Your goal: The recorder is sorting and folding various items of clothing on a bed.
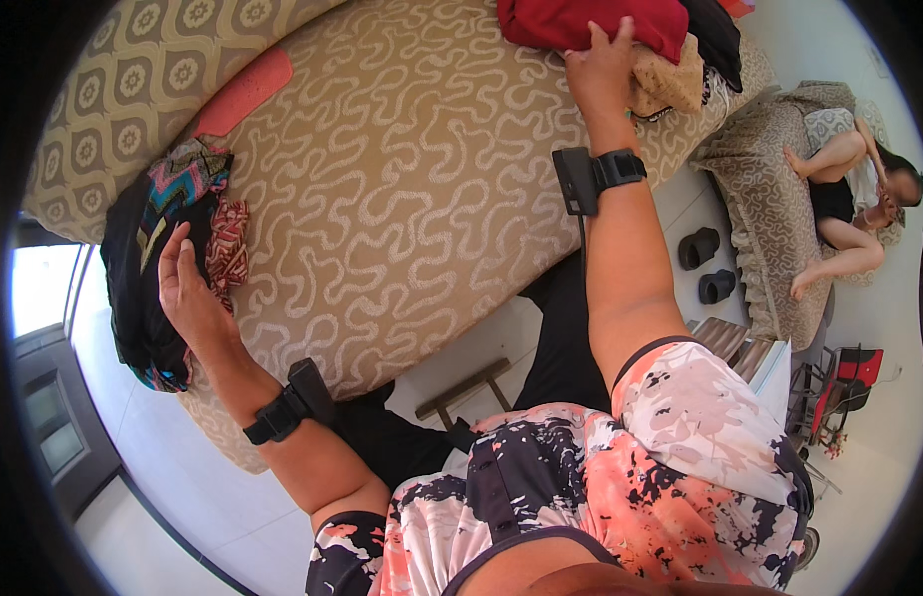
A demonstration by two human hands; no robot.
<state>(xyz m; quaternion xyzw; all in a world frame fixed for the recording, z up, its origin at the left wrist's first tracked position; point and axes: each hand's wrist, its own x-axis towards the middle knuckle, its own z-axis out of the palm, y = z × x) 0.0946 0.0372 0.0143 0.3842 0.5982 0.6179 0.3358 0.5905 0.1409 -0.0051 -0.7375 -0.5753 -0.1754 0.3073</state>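
My right hand [601, 71] lies at the edge of a folded red cloth [592, 22] at the top right of the beige patterned seat cushion [402, 186]; its fingertips touch the cloth, but whether they grip it is unclear. Beside it are a tan patterned cloth [666, 74] and a black cloth [718, 45]. On the left, my left hand [189, 287] is held over a heap of dark clothes [134, 283] with a zigzag-patterned cloth [186, 179] and a red-and-white cloth [229, 238]. Its fingers are slightly bent and nothing shows in them.
A pink flat piece [249, 89] lies against the patterned backrest [156, 67]. At right, a person [841, 194] sits on another covered sofa [767, 149], with black slippers [700, 249] on the floor nearby. A wooden stool bar [461, 387] stands below the cushion's near edge.
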